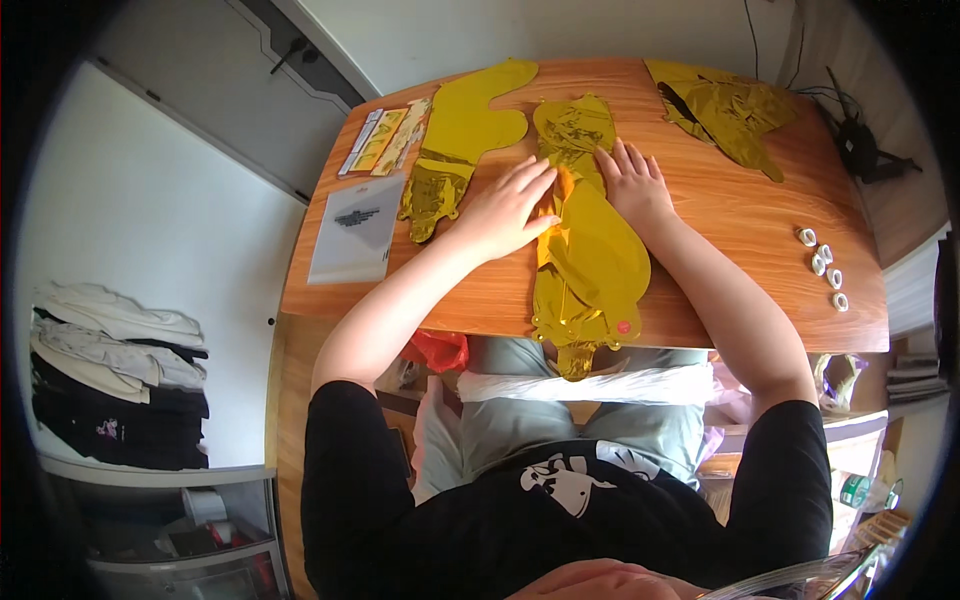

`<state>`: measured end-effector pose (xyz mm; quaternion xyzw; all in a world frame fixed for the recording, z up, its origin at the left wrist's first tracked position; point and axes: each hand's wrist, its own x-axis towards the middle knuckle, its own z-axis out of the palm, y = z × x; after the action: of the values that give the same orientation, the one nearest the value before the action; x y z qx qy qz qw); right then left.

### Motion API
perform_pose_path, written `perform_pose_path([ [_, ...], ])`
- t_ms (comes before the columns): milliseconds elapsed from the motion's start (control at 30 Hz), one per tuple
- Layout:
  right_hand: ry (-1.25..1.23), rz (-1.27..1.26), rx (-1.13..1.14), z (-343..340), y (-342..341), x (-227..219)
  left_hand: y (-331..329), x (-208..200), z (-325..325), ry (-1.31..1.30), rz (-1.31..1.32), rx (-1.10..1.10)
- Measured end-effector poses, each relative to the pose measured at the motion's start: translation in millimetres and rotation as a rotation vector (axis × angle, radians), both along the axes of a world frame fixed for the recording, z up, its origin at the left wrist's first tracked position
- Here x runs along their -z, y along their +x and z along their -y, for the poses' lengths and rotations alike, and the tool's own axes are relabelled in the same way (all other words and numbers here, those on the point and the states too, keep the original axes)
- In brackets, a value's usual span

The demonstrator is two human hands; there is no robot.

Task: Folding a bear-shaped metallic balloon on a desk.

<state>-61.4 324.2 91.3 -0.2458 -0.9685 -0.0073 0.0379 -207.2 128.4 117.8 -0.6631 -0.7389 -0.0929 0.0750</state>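
Foil (608,245) lies on the counter (745,215) between the hands, long axis running twelve to six o'clock, its narrow end overhanging the near edge. The left hand (508,208), thumb and fingers spread, touches its ten o'clock edge; the right hand (638,188), flat, fingers slightly parted, meets its one o'clock edge. Second foil (468,125) sits toward ten, third foil (735,112) toward two.
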Motion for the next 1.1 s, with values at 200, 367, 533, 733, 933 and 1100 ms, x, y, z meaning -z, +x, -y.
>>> perform_pose_path([
  [200,-0.044,-0.037,-0.008,-12.4,-9.5,12.9,-14.3,-0.6,-17.5,-0.221,0.008,0.092],
  [367,0.036,-0.054,-0.01,-23.5,-8.5,29.2,-17.8,5.9,-21.7,-0.24,0.017,0.105],
  [533,-0.126,-0.268,-0.069,-11.5,0.0,14.7,-20.6,9.3,-14.1,-0.211,0.072,0.086],
  [733,-0.314,-0.335,-0.226,-39.1,12.1,-1.5,-21.8,9.2,-17.3,-0.182,0.109,0.099],
  [933,-0.276,-0.322,-0.252,-42.3,15.3,-2.8,-20.8,8.8,-18.3,-0.182,0.087,0.104],
  [1100,-0.315,-0.277,-0.261,-34.1,18.2,-11.3,-23.3,15.4,-18.3,-0.173,0.093,0.1],
])
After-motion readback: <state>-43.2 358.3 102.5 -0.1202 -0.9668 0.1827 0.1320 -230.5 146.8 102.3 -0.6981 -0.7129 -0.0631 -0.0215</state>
